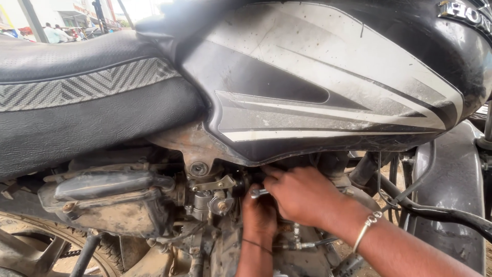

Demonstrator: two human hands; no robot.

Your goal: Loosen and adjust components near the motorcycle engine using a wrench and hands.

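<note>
Little room is left under the fuel tank (328,77), between the carburetor (210,197) and the frame. The right hand (300,195) is closed around a small metal tool (259,193), whose tip pokes out leftward beside the carburetor. The left hand (259,215) is pressed just below; its grip cannot be told. The engine behind is hidden.

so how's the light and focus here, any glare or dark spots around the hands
Head view: bright daylight blows out the top left background; soft sheen on the tank; deep shadow under it where the right hand and left hand work; focus is sharp throughout.
</note>
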